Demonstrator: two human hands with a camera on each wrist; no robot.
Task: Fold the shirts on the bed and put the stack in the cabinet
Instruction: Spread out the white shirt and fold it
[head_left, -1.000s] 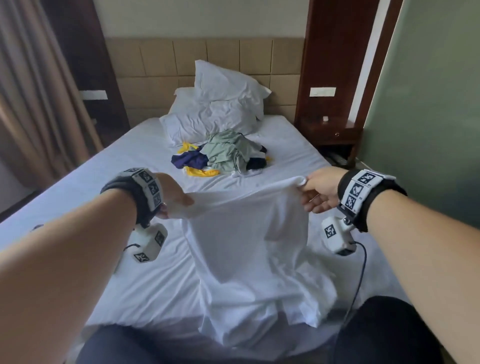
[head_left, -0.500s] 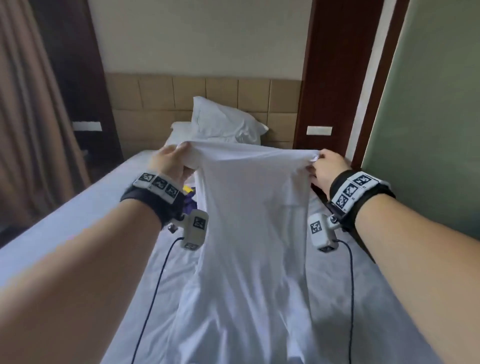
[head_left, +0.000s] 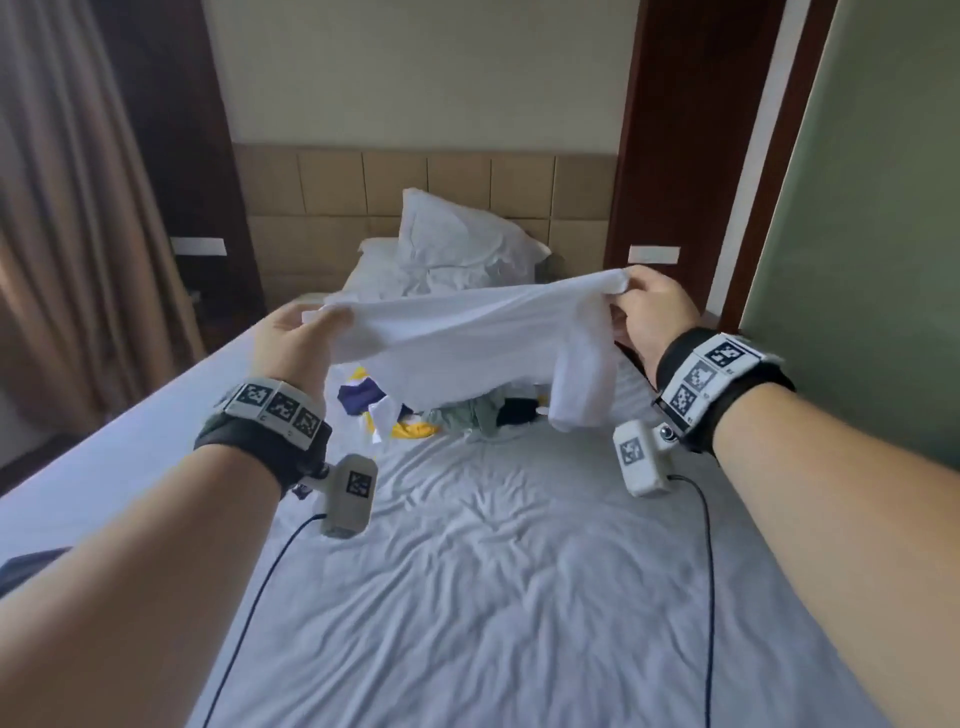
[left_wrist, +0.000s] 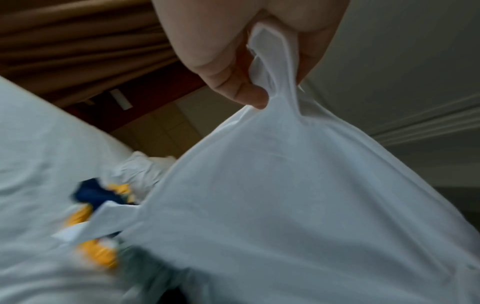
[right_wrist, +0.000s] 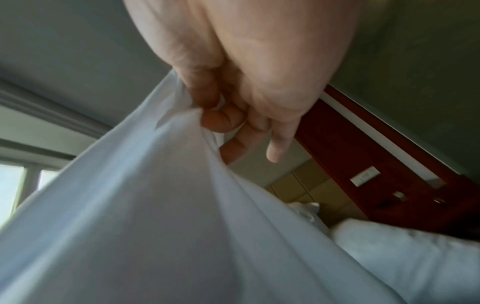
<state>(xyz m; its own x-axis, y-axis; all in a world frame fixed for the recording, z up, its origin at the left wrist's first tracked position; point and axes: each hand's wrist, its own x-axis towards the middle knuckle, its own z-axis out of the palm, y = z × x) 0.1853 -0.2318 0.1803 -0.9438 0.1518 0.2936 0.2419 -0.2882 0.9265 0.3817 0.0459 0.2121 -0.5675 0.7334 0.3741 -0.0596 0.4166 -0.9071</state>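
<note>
The left hand (head_left: 291, 340) and right hand (head_left: 655, 312) each pinch an edge of the limp, light white T-shirt (head_left: 467, 345), which sags between them above the bed (head_left: 519, 571).

1. The white shirt (head_left: 483, 343) hangs in the air above the bed (head_left: 519, 597), stretched almost flat between its two gripped corners; one sleeve droops at the right side.
2. The pile of shirts (head_left: 441, 410) lies crumpled on the bed near the pillows, partly hidden behind the white shirt; it shows navy, yellow, pale green and black cloth.
</note>
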